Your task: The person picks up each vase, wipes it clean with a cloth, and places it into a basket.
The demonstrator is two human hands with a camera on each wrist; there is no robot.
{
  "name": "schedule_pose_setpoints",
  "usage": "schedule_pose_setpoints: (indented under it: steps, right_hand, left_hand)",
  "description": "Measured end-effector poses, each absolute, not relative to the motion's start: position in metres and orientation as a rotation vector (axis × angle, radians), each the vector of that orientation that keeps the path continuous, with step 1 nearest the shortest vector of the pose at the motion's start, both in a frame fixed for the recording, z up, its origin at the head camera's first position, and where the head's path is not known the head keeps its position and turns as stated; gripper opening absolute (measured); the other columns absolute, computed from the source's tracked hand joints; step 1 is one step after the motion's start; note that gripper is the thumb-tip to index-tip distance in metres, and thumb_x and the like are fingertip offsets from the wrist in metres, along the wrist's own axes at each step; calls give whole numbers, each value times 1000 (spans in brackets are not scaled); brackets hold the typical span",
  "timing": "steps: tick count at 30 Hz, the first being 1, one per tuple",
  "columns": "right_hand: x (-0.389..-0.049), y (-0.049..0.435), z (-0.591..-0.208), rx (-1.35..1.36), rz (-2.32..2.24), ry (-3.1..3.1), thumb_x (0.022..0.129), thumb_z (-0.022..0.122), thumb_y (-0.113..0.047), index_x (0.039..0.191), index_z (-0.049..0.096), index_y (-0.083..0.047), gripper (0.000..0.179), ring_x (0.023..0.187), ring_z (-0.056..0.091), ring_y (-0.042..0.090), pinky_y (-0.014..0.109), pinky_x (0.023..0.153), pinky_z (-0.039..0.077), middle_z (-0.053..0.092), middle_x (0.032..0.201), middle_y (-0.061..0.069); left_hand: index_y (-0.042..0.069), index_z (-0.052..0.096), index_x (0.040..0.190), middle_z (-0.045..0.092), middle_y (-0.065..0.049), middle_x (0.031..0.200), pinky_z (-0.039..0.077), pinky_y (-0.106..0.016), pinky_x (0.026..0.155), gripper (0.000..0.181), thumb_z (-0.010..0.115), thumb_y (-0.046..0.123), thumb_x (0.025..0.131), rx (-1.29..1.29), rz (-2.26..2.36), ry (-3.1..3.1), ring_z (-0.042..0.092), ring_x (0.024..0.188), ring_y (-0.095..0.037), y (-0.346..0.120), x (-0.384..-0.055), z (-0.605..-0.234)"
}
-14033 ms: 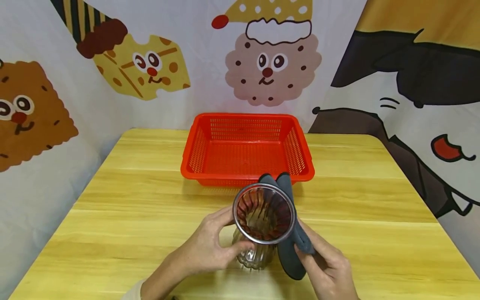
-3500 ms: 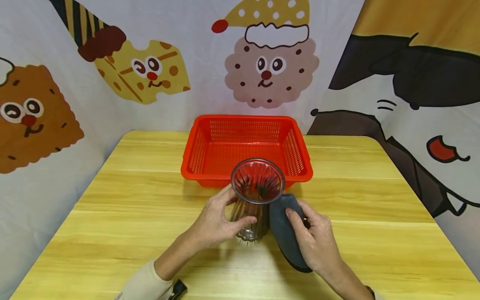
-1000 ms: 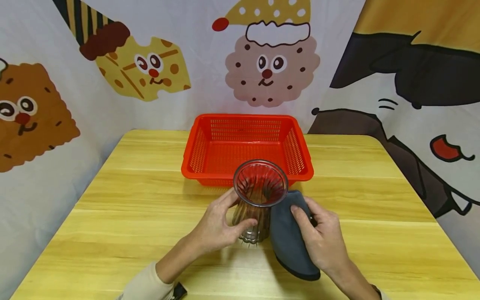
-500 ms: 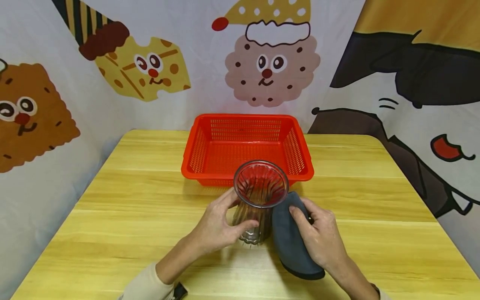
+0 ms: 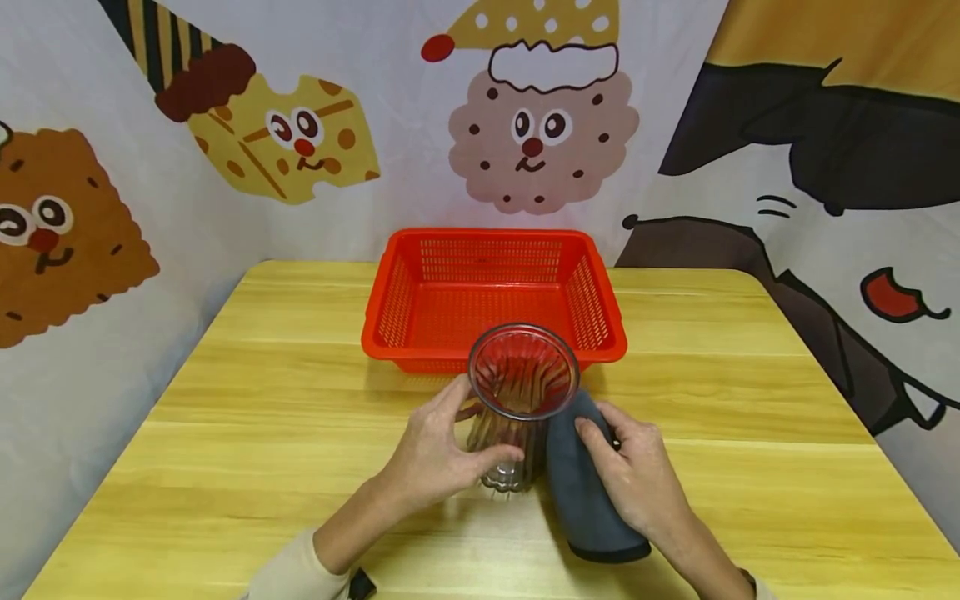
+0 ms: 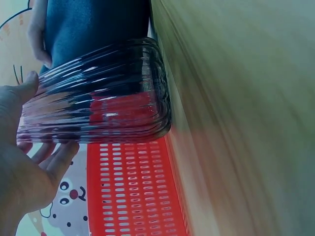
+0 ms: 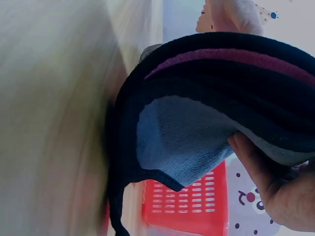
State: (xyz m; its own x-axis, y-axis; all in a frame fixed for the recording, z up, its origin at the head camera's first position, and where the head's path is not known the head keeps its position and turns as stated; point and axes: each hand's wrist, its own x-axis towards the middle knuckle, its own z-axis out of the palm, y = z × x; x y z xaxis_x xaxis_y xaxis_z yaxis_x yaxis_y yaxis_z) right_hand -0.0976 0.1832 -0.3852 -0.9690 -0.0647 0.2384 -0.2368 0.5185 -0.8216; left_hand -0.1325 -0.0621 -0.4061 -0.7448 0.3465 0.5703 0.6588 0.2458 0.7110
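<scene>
A clear ribbed glass vase point(image 5: 510, 477) with a flared rim is upright in front of the basket, its base at or just above the tabletop. My left hand point(image 5: 435, 454) grips it from the left, thumb in front and fingers behind; the left wrist view shows the vase point(image 6: 108, 93) lying across the picture. In my right hand point(image 5: 637, 471) is a folded dark grey cloth point(image 5: 588, 492) with black edging, pinched under the thumb and held against the vase's right side. Several layers of the cloth point(image 7: 182, 132) show in the right wrist view, one with a reddish stripe.
Behind the vase stands a red perforated plastic basket point(image 5: 495, 308) with nothing visible inside. A small black object point(image 5: 362, 583) shows beside the left sleeve. Around the wooden table point(image 5: 247, 433) hangs a printed cloth backdrop point(image 5: 420, 150).
Since the oldest frame, the vase has moved away from me, and the cloth's ends no longer rise behind its rim. Over the last second, the right hand and cloth shift slightly down and left.
</scene>
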Motion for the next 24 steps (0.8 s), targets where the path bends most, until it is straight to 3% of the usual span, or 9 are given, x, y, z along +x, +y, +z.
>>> schedule_pose_setpoints:
  steps: [11,18,21,24]
  right_hand:
    - [-102,185,-394,251,1273,-2705,101,62,-13,107,73,-12,12,68,62,8,26,57,54,66,79,-6]
    - [-104,184,-395,272,1257,-2772,102,61,-13,101,70,-12,8,63,59,8,26,51,52,62,74,-6]
    - [-106,186,-393,292,1257,-2812,103,61,-18,104,69,-12,10,67,60,9,27,55,53,64,77,-6]
    - [-107,191,-386,300,1278,-2810,104,60,-22,113,70,-12,17,77,64,10,28,65,56,69,90,-4]
  left_hand:
    - [10,52,138,59,2,124,61,-27,81,88,98,32,67,-844,-1421,-2312,61,118,-16,-59,-129,-402]
    - [9,52,137,58,2,119,61,-24,77,88,97,39,68,-814,-1323,-2350,62,114,-15,-57,-127,-401]
    - [8,51,138,58,2,118,62,-26,75,91,96,43,67,-821,-1246,-2353,63,109,-14,-58,-128,-401]
    - [11,48,142,56,3,123,62,-34,81,96,95,49,67,-822,-1214,-2389,61,110,-13,-60,-130,-401]
